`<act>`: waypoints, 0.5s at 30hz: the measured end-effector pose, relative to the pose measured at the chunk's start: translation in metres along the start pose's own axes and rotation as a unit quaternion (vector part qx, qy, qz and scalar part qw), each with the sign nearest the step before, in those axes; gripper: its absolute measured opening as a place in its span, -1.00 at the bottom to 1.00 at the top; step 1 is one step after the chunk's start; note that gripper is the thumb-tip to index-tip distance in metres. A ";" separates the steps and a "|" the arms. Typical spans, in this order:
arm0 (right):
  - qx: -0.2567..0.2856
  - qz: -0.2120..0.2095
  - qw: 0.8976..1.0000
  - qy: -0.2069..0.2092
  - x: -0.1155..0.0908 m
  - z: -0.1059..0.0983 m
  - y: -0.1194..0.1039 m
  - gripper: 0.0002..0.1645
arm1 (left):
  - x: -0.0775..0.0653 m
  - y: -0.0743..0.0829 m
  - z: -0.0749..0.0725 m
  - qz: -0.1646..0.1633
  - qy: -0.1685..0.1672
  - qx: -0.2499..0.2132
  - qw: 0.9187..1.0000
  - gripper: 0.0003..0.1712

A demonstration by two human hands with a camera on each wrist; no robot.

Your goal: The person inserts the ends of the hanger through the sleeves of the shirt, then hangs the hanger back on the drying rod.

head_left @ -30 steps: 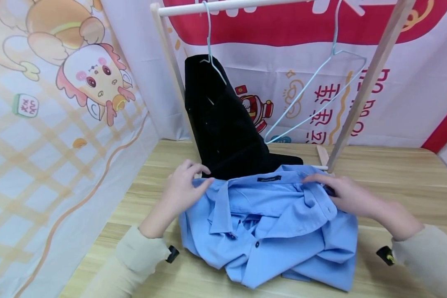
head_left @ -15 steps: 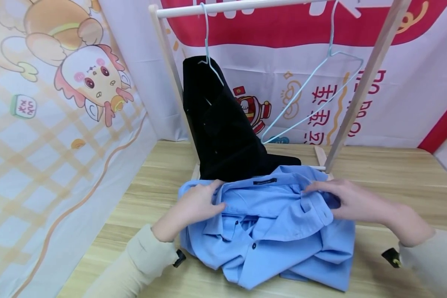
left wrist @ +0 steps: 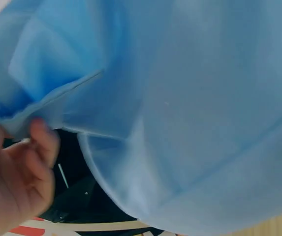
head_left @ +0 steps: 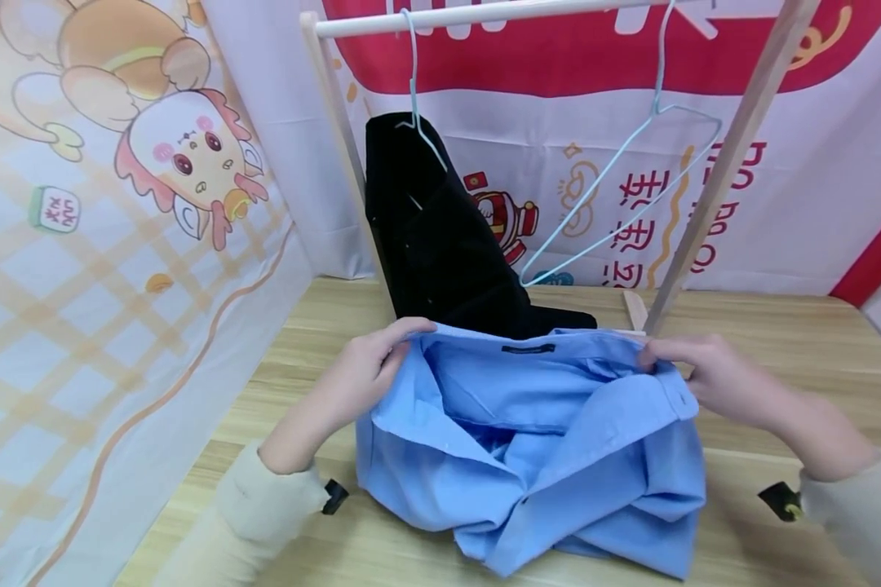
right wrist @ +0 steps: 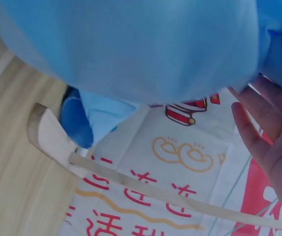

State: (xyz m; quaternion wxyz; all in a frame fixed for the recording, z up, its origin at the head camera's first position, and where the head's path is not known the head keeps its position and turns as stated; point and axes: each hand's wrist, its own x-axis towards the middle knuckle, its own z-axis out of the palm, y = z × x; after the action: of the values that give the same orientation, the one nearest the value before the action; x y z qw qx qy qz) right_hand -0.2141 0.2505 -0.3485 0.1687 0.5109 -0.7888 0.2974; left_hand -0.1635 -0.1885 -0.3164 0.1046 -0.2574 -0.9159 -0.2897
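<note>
A blue button-up shirt (head_left: 440,481) lies bunched on the wooden table, its collar side toward the rack and its neck opening spread wide. At the left end of the collar my left hand (head_left: 363,367) pinches the fabric; its fingers curl at the cloth edge in the left wrist view. My right hand (head_left: 727,383) grips the collar's right end, thumb in front and fingers behind the cloth. A dark label (head_left: 529,350) shows inside the collar. Just behind the shirt, a black garment (head_left: 448,244) slants down from a light-blue hanger (head_left: 413,81).
Over the table (head_left: 793,359) stands a wooden rack, with a white top rail (head_left: 477,14) and a right post (head_left: 730,167). A bare light-blue wire hanger (head_left: 657,114) hangs at its right. Printed cloth (head_left: 191,285) covers the left side and back.
My left hand has shifted right onto the collar, then back left and up, holding it. My right hand has moved slightly right. The neck opening is stretched wider and the collar lifted.
</note>
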 end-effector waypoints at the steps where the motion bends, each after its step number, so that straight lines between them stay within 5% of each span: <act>1: -0.004 -0.003 1.000 0.005 0.000 -0.002 0.001 -0.72 | -0.001 0.000 -0.002 0.007 -0.003 -0.009 1.000 -0.55; 4: -0.021 0.002 1.000 0.008 -0.001 -0.007 0.000 -0.94 | -0.003 -0.001 -0.005 0.026 -0.012 -0.036 0.999 -0.54; 6: -0.032 0.012 0.999 0.006 -0.001 -0.010 -0.002 -0.62 | -0.004 -0.002 -0.007 0.041 -0.016 -0.056 0.997 -0.54; 8: -0.036 0.020 0.999 0.002 0.000 -0.013 -0.003 -0.49 | -0.005 -0.003 -0.009 0.054 -0.018 -0.069 0.996 -0.54; 11: -0.025 0.020 0.999 0.004 0.002 -0.017 -0.006 -0.88 | -0.007 -0.005 -0.012 0.075 -0.025 -0.071 0.994 -0.58; 15: 0.023 0.015 1.000 0.003 0.006 -0.025 -0.013 -0.83 | -0.008 -0.008 -0.014 0.108 -0.035 -0.050 0.992 -0.66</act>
State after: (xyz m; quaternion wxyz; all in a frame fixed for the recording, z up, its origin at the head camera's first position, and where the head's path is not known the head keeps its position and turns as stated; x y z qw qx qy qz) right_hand -0.2060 0.2585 -0.3219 0.1543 0.5019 -0.7887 0.3197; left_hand -0.1602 -0.2055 -0.3110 0.0900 -0.3697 -0.8701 -0.3133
